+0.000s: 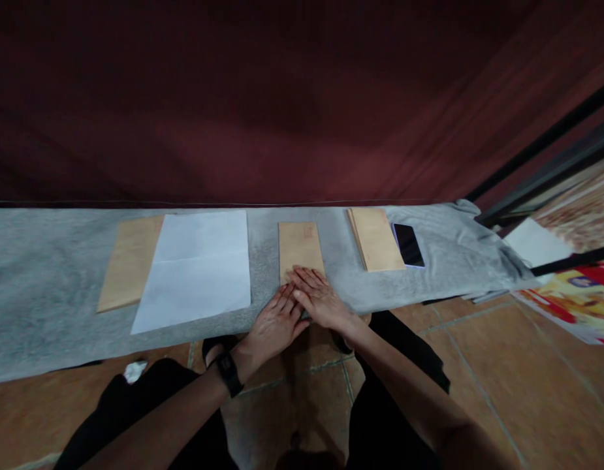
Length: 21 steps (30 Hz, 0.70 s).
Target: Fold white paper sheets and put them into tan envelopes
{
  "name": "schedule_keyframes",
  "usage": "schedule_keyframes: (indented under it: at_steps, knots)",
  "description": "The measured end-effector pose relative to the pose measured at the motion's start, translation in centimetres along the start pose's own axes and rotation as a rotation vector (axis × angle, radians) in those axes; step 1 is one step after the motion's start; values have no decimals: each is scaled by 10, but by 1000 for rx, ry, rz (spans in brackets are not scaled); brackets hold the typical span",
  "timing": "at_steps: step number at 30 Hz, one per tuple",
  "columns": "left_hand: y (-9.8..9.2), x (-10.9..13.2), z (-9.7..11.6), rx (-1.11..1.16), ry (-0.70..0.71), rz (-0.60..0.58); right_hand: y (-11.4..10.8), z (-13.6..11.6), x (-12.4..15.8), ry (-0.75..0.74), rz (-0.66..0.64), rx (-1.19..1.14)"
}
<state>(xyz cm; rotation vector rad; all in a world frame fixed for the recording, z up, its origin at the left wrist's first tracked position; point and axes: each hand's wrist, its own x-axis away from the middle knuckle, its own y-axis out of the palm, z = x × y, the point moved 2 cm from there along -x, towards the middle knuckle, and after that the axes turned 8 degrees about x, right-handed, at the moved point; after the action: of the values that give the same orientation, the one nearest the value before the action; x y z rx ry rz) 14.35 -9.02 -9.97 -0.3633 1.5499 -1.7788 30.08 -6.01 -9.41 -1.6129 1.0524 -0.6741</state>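
A brown paper envelope with a small reddish print near its top right lies upright in front of me. Both hands rest flat over its lower end. My left hand, below a dark wristwatch, has its fingers stretched out at the envelope's lower left edge. Slightly higher, my right hand lies across the envelope with fingers extended, its thumb side meeting the left fingertips. Neither hand grips anything. The envelope's bottom edge is hidden under the hands.
White paper sheets with a crease partly cover more brown envelopes at left. A small stack of envelopes lies at right beside a phone. Grey cloth covers the narrow bench; a dark red curtain hangs behind.
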Motion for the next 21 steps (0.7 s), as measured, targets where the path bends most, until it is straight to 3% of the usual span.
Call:
schedule_keyframes:
  at_steps: [11,17,21]
  knots:
    - [1,-6,3,-8,-2,-53,-10,33,-42,-18,-155,-37]
    - [-3,-5,4,-6,10,-39,-9,61,-81,48,22,121]
    - [0,-4,3,-19,16,-49,-6,79,-108,16,24,196]
